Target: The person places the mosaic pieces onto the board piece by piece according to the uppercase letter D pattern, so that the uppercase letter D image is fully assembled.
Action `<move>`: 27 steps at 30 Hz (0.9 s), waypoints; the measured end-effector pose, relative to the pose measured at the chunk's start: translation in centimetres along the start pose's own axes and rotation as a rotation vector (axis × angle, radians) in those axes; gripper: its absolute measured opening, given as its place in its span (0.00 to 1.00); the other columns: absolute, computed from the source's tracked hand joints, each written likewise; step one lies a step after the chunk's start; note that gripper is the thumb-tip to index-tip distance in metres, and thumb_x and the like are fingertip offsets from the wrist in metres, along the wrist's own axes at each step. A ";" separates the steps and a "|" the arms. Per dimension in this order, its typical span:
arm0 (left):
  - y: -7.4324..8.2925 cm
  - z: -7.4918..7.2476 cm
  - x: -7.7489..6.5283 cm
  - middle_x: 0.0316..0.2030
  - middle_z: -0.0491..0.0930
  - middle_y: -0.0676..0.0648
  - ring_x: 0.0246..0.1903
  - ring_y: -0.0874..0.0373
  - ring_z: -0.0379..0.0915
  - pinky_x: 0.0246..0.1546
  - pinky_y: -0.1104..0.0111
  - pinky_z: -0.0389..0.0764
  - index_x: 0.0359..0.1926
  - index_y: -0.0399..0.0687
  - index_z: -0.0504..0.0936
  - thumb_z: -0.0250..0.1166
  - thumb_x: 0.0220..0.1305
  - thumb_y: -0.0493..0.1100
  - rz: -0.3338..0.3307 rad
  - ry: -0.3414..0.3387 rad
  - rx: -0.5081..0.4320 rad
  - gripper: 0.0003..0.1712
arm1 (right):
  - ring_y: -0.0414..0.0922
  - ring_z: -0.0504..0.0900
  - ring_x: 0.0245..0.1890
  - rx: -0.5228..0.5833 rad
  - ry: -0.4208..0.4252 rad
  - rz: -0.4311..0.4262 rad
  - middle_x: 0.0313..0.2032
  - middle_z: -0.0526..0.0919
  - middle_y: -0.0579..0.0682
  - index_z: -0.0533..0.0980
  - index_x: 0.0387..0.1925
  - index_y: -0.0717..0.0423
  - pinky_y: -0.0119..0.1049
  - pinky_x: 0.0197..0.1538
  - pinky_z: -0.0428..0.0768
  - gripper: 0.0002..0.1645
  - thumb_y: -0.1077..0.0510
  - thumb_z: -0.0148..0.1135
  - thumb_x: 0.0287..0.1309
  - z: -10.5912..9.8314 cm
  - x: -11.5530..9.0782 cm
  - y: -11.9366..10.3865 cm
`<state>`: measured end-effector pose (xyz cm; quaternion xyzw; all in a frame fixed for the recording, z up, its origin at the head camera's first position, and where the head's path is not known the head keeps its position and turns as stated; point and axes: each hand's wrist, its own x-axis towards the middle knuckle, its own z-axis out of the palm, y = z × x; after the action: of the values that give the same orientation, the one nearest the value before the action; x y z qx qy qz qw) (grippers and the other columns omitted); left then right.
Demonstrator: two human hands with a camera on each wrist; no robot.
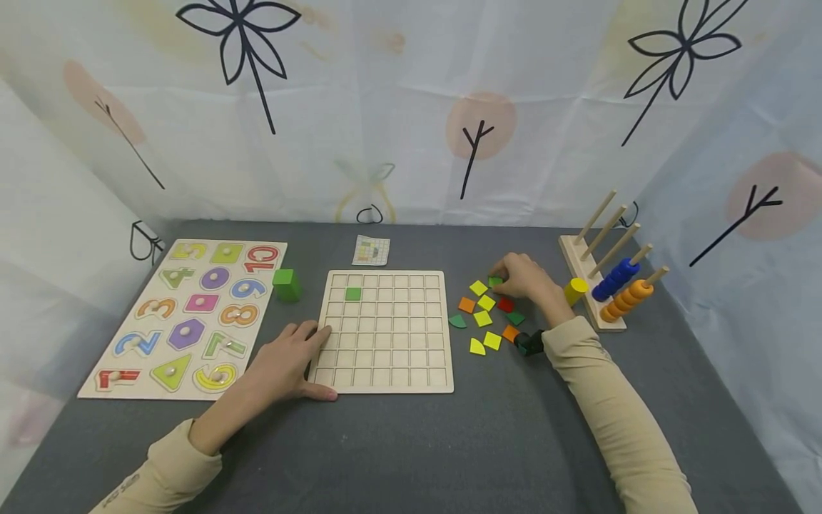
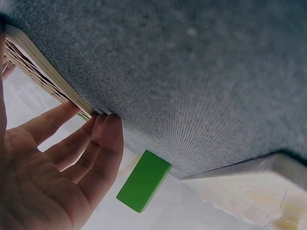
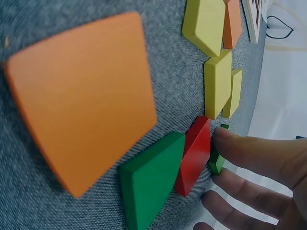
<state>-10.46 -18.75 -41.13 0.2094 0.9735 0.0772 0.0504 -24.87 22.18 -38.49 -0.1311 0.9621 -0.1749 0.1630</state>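
A light wooden grid board [image 1: 385, 343] lies flat on the dark table, with one green square tile [image 1: 353, 293] in its upper left part. My left hand [image 1: 289, 360] rests at the board's left edge, fingers along the side and thumb by the lower left corner. Right of the board, my right hand [image 1: 523, 276] pinches a small green tile [image 3: 217, 155] between thumb and finger at the far side of a loose group. Close to it lie a red tile [image 3: 195, 158], a dark green curved tile [image 3: 149, 179], yellow tiles [image 1: 483, 318] and an orange tile [image 3: 84, 98].
A number-and-shape puzzle board [image 1: 186, 321] lies at left, with a green block [image 1: 286, 285] by its right edge. A small pattern card [image 1: 371, 250] sits behind the grid. At right stands a peg stacker [image 1: 594, 278] with blue and orange rings; a yellow piece [image 1: 576, 290] is beside it.
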 end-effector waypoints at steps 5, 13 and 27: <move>0.0 0.0 0.0 0.62 0.75 0.34 0.56 0.38 0.74 0.43 0.46 0.84 0.69 0.38 0.73 0.81 0.37 0.71 0.005 -0.001 0.004 0.63 | 0.56 0.82 0.46 -0.013 0.017 0.009 0.53 0.84 0.65 0.81 0.58 0.64 0.48 0.46 0.80 0.22 0.59 0.67 0.65 0.1 0.0 0.0; 0.1 -0.2 -0.1 0.62 0.75 0.33 0.56 0.38 0.74 0.43 0.45 0.84 0.68 0.38 0.73 0.81 0.37 0.70 0.006 0.000 -0.004 0.63 | 0.53 0.81 0.41 -0.031 0.058 0.003 0.50 0.85 0.64 0.81 0.58 0.63 0.44 0.40 0.79 0.22 0.58 0.67 0.65 -0.2 0.0 -0.9; 0.0 -0.1 -0.1 0.62 0.75 0.33 0.57 0.37 0.74 0.45 0.45 0.83 0.69 0.37 0.73 0.81 0.38 0.70 0.009 0.003 -0.004 0.63 | 0.57 0.84 0.52 -0.024 0.108 -0.050 0.56 0.84 0.63 0.81 0.59 0.62 0.53 0.51 0.83 0.22 0.57 0.65 0.67 -0.1 -0.1 -4.4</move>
<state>-10.42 -18.83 -41.06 0.2135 0.9725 0.0797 0.0488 -23.97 18.27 -36.73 -0.1472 0.9680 -0.1740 0.1049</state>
